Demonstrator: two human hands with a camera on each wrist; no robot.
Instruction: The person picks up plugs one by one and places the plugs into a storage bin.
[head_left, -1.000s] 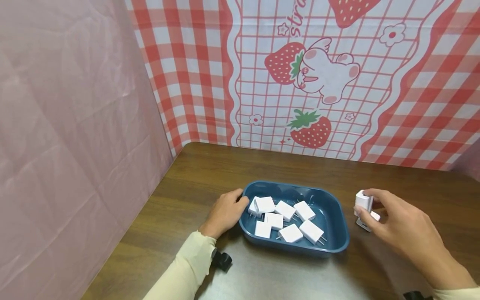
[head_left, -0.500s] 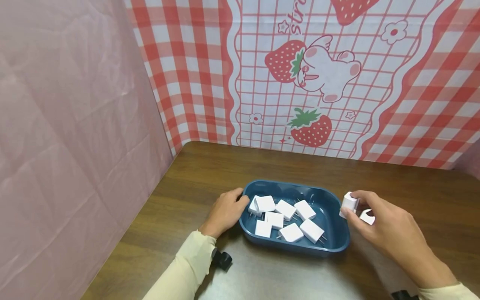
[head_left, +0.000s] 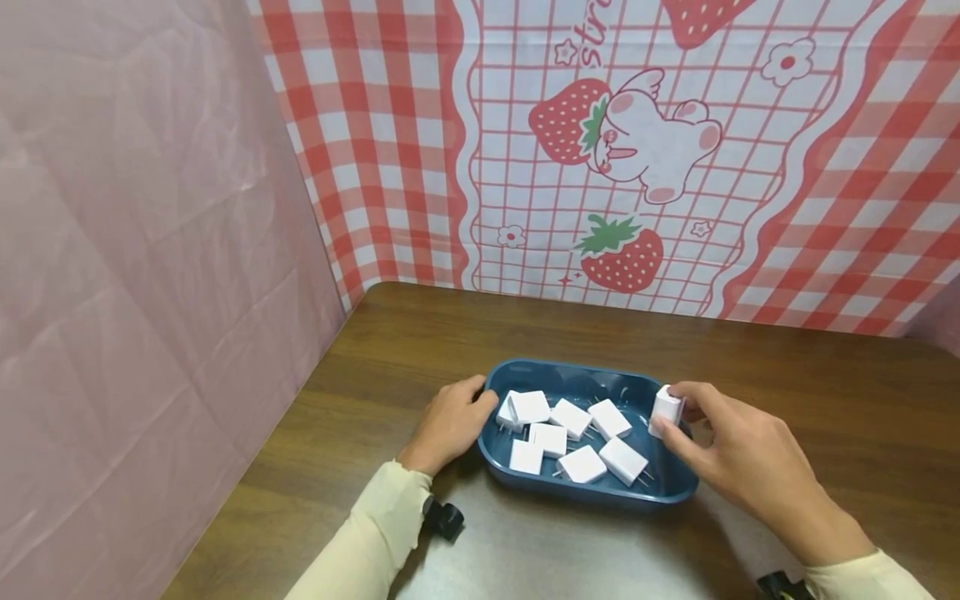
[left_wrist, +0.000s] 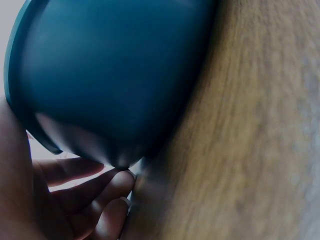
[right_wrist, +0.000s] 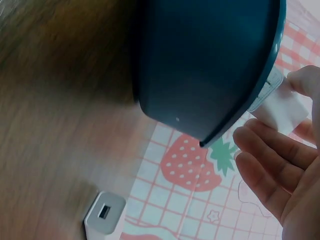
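A dark blue tray (head_left: 585,493) stands on the table, with several white charger plugs (head_left: 581,465) lying in it, some showing metal prongs. At its left end, my left hand (head_left: 448,423) holds the tray's rim; in the left wrist view the fingers (left_wrist: 112,192) curl against the outer wall. My right hand (head_left: 750,454) pinches another white charger plug (head_left: 664,411) between thumb and fingers, over the tray's right end. In the right wrist view this charger plug (right_wrist: 282,107) shows beside the rim, with my right hand (right_wrist: 280,160) around it.
One more white charger plug (right_wrist: 106,215) with a dark port lies on the table, seen in the right wrist view. Brown wooden table (head_left: 420,333) surrounds the tray. Behind it hangs a strawberry-patterned cloth (head_left: 517,192); a pink cloth (head_left: 157,275) hangs on the left.
My right hand has moved left with the charger plug, from beside a plug on the table to over the tray's right end. My left hand and the tray have stayed put.
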